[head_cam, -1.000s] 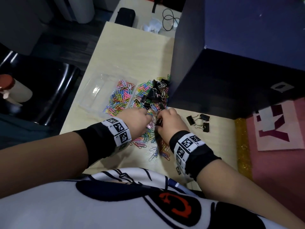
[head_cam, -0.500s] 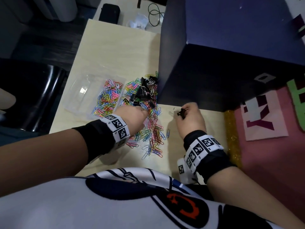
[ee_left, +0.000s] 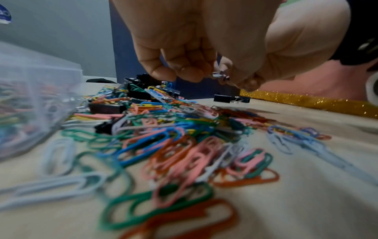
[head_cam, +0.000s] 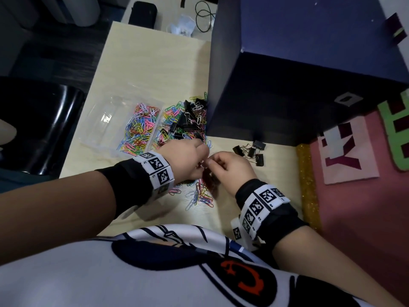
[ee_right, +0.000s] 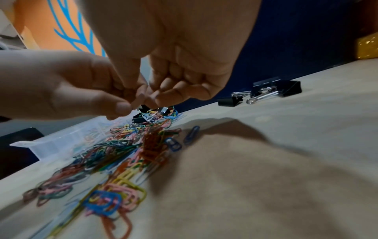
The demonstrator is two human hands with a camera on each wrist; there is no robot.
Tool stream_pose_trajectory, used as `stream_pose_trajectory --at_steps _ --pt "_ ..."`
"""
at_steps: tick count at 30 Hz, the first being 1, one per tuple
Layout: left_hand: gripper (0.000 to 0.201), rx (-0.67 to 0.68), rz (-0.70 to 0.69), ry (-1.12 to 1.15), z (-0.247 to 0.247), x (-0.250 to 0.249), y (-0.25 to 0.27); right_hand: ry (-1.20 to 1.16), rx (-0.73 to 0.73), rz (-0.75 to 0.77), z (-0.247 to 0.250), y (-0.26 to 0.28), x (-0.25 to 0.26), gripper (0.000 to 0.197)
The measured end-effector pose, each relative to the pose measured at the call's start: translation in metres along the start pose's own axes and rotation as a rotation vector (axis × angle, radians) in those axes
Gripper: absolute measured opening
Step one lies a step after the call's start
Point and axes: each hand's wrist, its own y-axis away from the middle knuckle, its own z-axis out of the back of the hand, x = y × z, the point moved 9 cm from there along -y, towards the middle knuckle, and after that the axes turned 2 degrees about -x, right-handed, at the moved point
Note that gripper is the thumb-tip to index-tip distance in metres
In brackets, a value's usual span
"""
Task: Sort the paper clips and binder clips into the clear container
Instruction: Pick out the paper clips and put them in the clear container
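Observation:
Both hands meet a little above the loose paper clips (head_cam: 199, 196) on the table. My left hand (head_cam: 199, 156) and right hand (head_cam: 215, 161) pinch one small silvery clip (ee_left: 219, 76) between their fingertips; what kind of clip it is I cannot tell. The clear container (head_cam: 106, 120) lies beyond the left hand, with coloured paper clips (head_cam: 141, 129) in its middle compartment. A mixed heap of paper clips and black binder clips (head_cam: 186, 120) lies beside it. A small group of black binder clips (head_cam: 252, 151) sits right of the hands.
A tall dark blue box (head_cam: 298, 74) stands close behind the heap and the binder clips. A gold glitter strip (head_cam: 307, 185) and a pink mat (head_cam: 365, 207) border the table on the right. A black chair (head_cam: 44, 125) is off the left edge.
The right hand carried a black binder clip right to the small group, then came back empty of it and joined the left hand. The left hand lifted slightly off the pile.

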Motion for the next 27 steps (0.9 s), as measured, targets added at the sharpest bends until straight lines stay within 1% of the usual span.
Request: stream_pose_trajectory --at_steps 2,4,6,7,9,11,12,13,15,17,18,19,21,24,27 --pt "0.035 -0.035 0.001 0.048 0.005 -0.006 -0.001 -0.024 -0.008 -0.040 -0.001 -0.001 -0.003 0.013" --pt "0.037 -0.062 0.023 0.086 0.008 -0.007 -0.001 -0.037 -0.035 -0.087 0.005 -0.003 -0.009 0.012" --pt "0.043 -0.058 0.067 0.116 0.007 -0.003 0.000 -0.019 -0.106 -0.146 0.021 -0.005 -0.018 0.012" --pt "0.043 -0.042 0.084 0.123 0.006 0.000 0.001 0.000 -0.165 -0.180 0.032 -0.005 -0.023 0.014" --pt "0.038 0.010 0.094 0.097 0.000 0.004 0.006 0.011 -0.286 -0.272 0.053 -0.005 -0.035 0.025" --pt "0.035 0.049 0.121 0.068 -0.006 0.010 0.015 -0.018 -0.330 -0.322 0.062 -0.003 -0.041 0.035" --pt "0.035 0.063 0.153 0.063 -0.009 0.016 0.021 -0.005 -0.304 -0.307 0.060 -0.006 -0.039 0.035" --pt "0.035 0.077 0.197 0.061 -0.011 0.024 0.028 0.029 -0.241 -0.279 0.052 -0.009 -0.035 0.035" --pt "0.034 0.099 0.291 0.072 -0.015 0.039 0.042 0.118 -0.041 -0.234 0.028 -0.012 -0.026 0.040" --pt "0.034 0.124 0.372 0.071 -0.018 0.051 0.055 0.239 0.168 -0.210 0.003 -0.008 -0.016 0.053" --pt "0.036 0.143 0.405 0.065 -0.021 0.056 0.060 0.303 0.236 -0.191 -0.007 -0.005 -0.011 0.057" --pt "0.041 0.160 0.431 0.059 -0.023 0.059 0.064 0.350 0.266 -0.160 -0.015 -0.003 -0.005 0.058" --pt "0.051 0.185 0.452 0.041 -0.030 0.062 0.069 0.391 0.261 -0.074 -0.025 -0.003 0.007 0.059" --pt "0.058 0.188 0.410 0.015 -0.037 0.060 0.070 0.408 0.284 0.003 -0.038 -0.003 0.018 0.058" --pt "0.058 0.194 0.375 0.027 -0.040 0.061 0.070 0.424 0.339 0.063 -0.045 -0.002 0.026 0.047"
